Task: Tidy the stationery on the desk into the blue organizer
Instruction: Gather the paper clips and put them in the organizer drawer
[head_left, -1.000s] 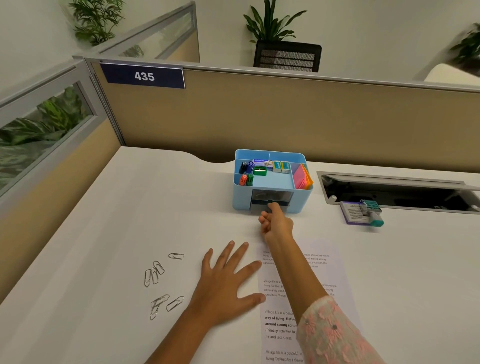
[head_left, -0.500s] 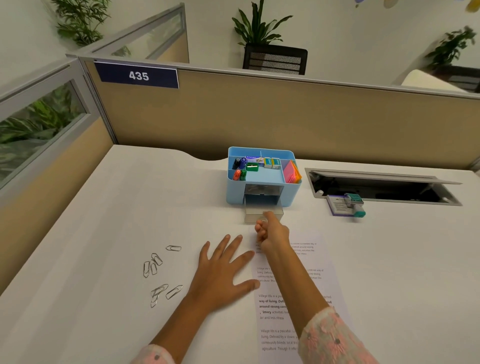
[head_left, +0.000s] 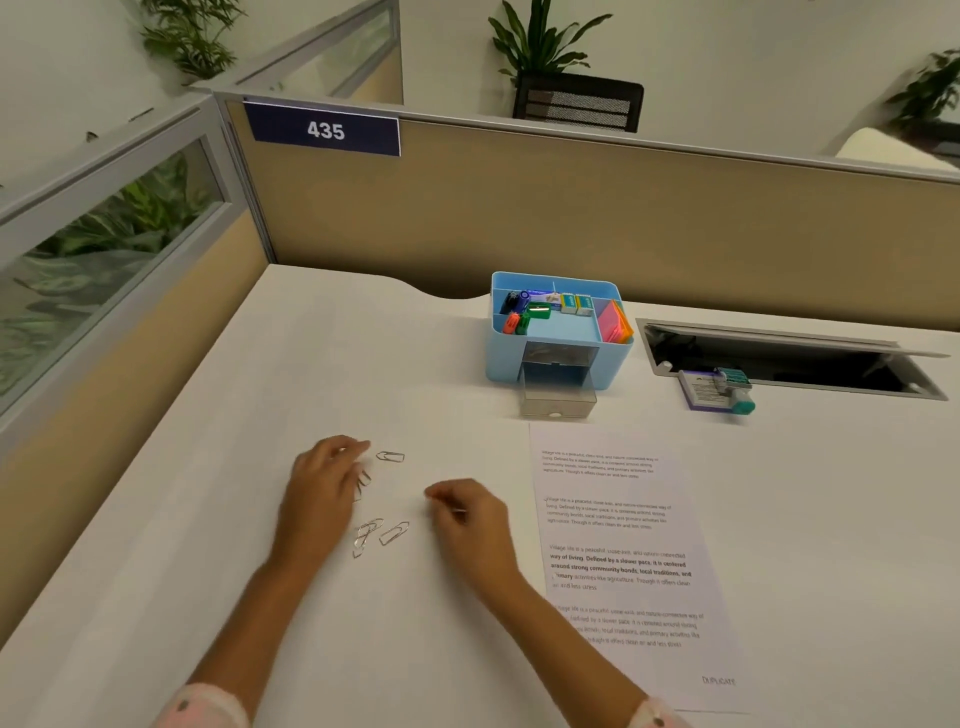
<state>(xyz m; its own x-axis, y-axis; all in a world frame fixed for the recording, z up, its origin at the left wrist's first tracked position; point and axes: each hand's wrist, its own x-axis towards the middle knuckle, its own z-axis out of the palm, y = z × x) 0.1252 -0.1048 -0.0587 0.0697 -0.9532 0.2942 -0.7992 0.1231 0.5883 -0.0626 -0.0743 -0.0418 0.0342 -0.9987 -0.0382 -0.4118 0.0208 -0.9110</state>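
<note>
The blue organizer stands at the back of the white desk, holding small clips, staple boxes and coloured sticky notes. Its clear drawer is pulled out in front. Several silver paper clips lie scattered on the desk, one paper clip a little apart at the top. My left hand hovers over the clips' left side with fingers curled, partly covering some. My right hand is just right of the clips, fingers loosely curled; whether it pinches anything is blurred.
A printed sheet of paper lies to the right of my hands. A stamp on a purple pad sits by the open cable tray. Beige partition walls close the desk at the back and left.
The right hand pulled the clear drawer out, let go and came back toward the paper clips. The left hand lifted off the desk and shifted left over the clips.
</note>
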